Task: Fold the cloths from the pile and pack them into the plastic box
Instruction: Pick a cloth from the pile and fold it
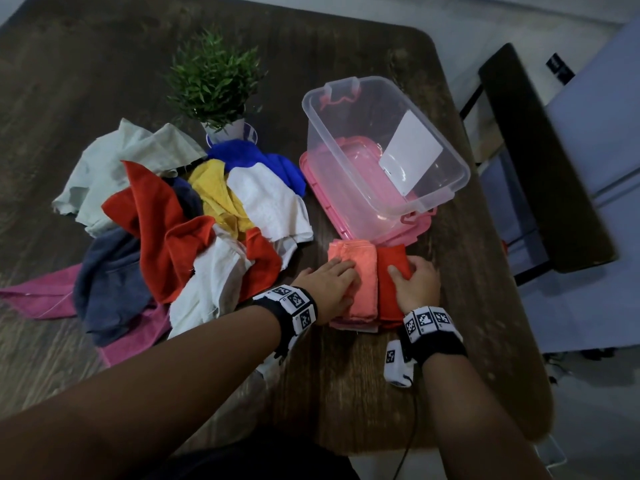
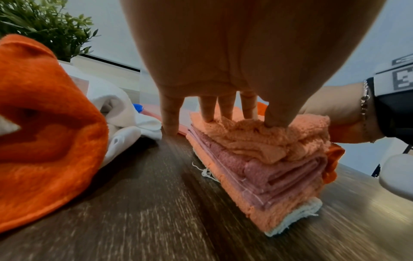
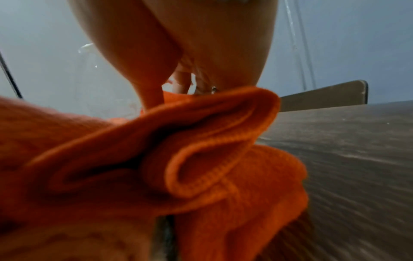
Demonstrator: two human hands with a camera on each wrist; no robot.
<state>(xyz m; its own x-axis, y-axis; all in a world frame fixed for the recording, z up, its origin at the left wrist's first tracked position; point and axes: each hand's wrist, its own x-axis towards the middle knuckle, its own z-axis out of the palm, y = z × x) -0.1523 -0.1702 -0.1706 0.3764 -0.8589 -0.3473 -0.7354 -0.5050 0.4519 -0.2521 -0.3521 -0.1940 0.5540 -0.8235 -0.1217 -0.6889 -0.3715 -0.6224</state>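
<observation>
- Clear plastic box [image 1: 384, 150] near the table's [image 1: 346, 393] far right edge holds no cloths yet (it sits on its pink lid [image 1: 408, 233]).
- Folded stack [image 1: 363, 285] lies just before it; left hand [image 1: 329, 289] presses with spread fingers [image 2: 206, 109], right hand [image 1: 415, 282] pinches the orange cloth [image 1: 391, 265].
- Unfolded pile [image 1: 180, 220] remains, potted plant [image 1: 214, 81] behind it; nothing blocks the box.

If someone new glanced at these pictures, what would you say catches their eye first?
Probably the bright heap of unfolded cloths sprawled over the left of the wooden table, in red, white, yellow and blue. Next, the two hands at the near edge: the left hand presses on a folded peach stack, and the right hand holds a folded orange cloth beside it. Behind them stands the empty clear plastic box.
</observation>
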